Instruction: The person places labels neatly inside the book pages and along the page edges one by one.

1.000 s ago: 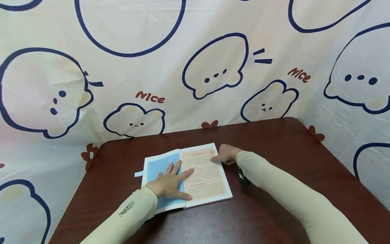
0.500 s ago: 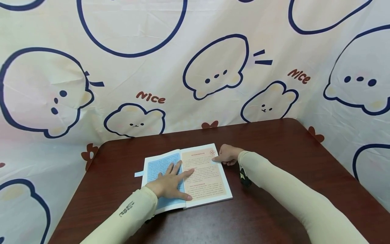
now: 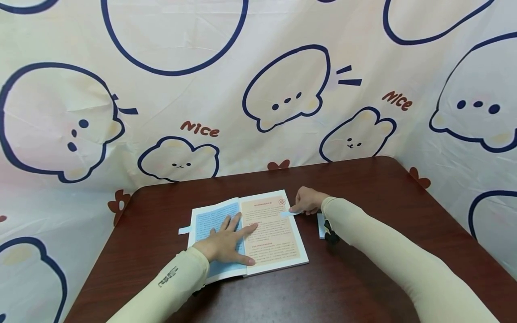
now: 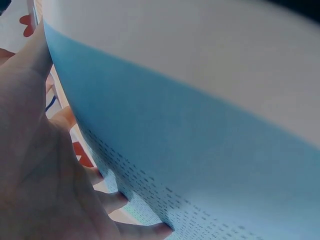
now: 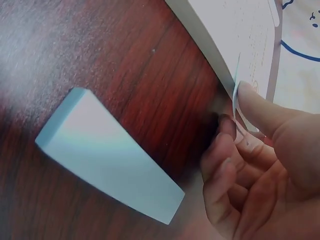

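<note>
Right hand pinching pale-blue strip between thumb and forefinger; strip overlaps right margin of open book, whether stuck down cannot tell. Left hand spread wide, resting on book, reaching across both pages. Light-blue pad on counter, right of book, near right hand. Second pale-blue tab juts from book's left edge. Cartoon-printed cloth behind counter.
</note>
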The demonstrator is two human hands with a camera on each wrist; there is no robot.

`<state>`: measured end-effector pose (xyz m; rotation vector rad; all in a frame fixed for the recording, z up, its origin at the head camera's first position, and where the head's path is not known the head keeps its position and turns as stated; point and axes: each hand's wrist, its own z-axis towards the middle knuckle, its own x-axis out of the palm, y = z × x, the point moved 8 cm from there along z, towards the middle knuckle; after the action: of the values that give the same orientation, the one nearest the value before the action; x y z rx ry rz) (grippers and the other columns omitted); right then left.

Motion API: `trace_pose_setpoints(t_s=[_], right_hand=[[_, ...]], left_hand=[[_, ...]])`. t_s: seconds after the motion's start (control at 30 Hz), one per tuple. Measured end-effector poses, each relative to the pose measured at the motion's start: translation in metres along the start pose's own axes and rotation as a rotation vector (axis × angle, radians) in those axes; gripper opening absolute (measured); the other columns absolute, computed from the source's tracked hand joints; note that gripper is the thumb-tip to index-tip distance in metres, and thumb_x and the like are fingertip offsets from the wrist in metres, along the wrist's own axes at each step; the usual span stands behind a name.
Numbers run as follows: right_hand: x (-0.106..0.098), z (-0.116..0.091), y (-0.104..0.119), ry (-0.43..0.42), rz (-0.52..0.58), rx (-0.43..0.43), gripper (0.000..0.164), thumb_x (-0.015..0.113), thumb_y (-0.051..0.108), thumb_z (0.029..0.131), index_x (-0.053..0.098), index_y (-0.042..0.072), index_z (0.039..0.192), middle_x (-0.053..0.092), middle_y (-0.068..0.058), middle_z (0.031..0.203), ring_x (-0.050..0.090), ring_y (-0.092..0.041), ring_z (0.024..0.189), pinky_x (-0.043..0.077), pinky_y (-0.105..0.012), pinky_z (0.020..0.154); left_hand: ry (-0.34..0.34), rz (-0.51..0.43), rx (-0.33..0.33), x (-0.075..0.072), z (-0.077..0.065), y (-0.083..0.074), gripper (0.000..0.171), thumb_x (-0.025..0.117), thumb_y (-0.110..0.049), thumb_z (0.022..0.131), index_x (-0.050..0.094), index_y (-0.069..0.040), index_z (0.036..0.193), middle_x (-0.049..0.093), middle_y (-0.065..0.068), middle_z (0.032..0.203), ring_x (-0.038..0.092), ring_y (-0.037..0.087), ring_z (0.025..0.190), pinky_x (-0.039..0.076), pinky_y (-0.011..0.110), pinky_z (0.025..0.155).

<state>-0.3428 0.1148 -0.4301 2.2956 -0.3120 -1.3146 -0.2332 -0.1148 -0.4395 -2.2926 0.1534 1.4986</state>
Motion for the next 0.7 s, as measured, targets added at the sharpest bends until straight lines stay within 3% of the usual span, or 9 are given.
trace_pose_setpoints(t_s=[0.13, 0.4, 0.57, 0.7], right_hand=[[-0.001, -0.001, -0.001, -0.003, 0.004, -0.012, 0.052, 0.072, 0.027, 0.095, 0.047, 0.016, 0.051, 0.043, 0.005, 0.049, 0.045, -0.008, 0.045, 0.033, -0.02, 0.043], [0.009, 0.007, -0.002, -0.046, -0.092, 0.041, 0.058, 0.077, 0.052, 0.085, 0.044, 0.018, 0.053, 0.037, 0.006, 0.047, 0.042, -0.011, 0.043, 0.035, -0.023, 0.044], [0.012, 0.006, 0.001, -0.036, -0.078, 0.029, 0.054, 0.079, 0.043, 0.087, 0.046, 0.017, 0.053, 0.04, 0.005, 0.047, 0.042, -0.011, 0.045, 0.034, -0.024, 0.044], [0.01, 0.001, 0.003, 0.025, -0.014, -0.016, 0.048, 0.077, 0.028, 0.091, 0.052, 0.014, 0.053, 0.04, 0.005, 0.047, 0.04, -0.009, 0.044, 0.031, -0.022, 0.044]], left_hand=[[0.001, 0.006, -0.002, 0.0, -0.001, 0.0, 0.101, 0.075, -0.072, 0.074, 0.027, -0.044, 0.158, 0.0, 0.013, 0.172, 0.002, 0.047, 0.157, 0.021, 0.083, 0.108], [0.008, 0.015, -0.01, -0.002, -0.001, 0.002, 0.101, 0.075, -0.072, 0.075, 0.027, -0.043, 0.158, 0.002, 0.014, 0.172, 0.003, 0.047, 0.157, 0.021, 0.083, 0.108], [0.006, 0.015, -0.012, -0.002, -0.001, 0.001, 0.1, 0.075, -0.072, 0.074, 0.028, -0.043, 0.158, 0.002, 0.013, 0.172, 0.003, 0.047, 0.157, 0.021, 0.083, 0.108], [0.007, 0.015, -0.006, -0.001, 0.0, 0.0, 0.1, 0.074, -0.073, 0.075, 0.027, -0.044, 0.158, 0.0, 0.012, 0.173, 0.002, 0.046, 0.157, 0.021, 0.083, 0.108]])
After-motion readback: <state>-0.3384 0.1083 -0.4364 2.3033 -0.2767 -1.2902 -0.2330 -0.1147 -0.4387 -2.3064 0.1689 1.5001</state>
